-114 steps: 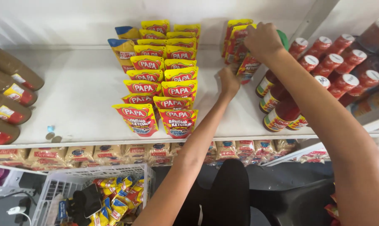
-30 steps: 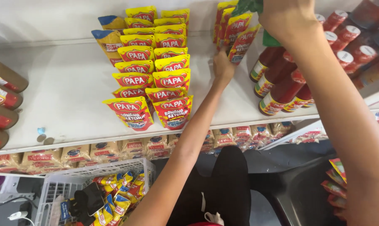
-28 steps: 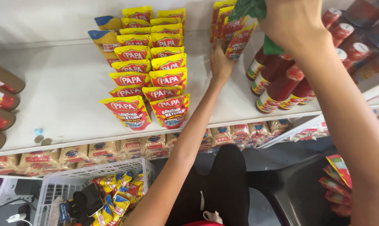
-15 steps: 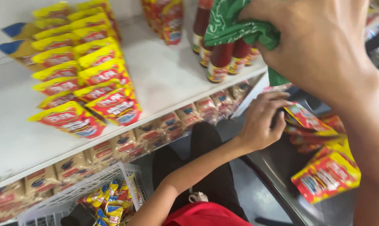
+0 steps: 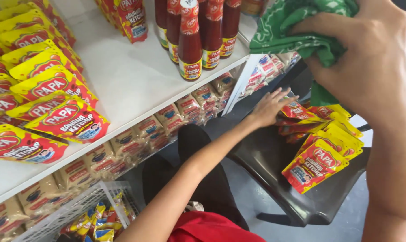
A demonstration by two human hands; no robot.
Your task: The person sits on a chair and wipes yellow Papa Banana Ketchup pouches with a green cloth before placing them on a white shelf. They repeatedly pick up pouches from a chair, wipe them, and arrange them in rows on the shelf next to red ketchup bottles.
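My left hand point(image 5: 270, 107) reaches down to the right and rests with spread fingers on a pile of red and yellow sauce pouches point(image 5: 321, 143) lying on a dark plastic chair point(image 5: 274, 175). My right hand point(image 5: 373, 58) is raised close to the camera and clutches a crumpled green cloth point(image 5: 297, 31). On the white shelf point(image 5: 126, 85) to the left stand rows of the same pouches point(image 5: 46, 103), and red sauce bottles point(image 5: 198, 31) stand at its right end.
Under the shelf runs a lower row of small tan packets point(image 5: 122, 148). A white wire basket point(image 5: 91, 215) with yellow packs sits at the bottom left. The chair stands on a grey floor, right of the shelf unit.
My left hand left the pouches on the shelf and dropped to the pile on the chair. The view swung down and right. My right hand keeps hold of the green cloth.
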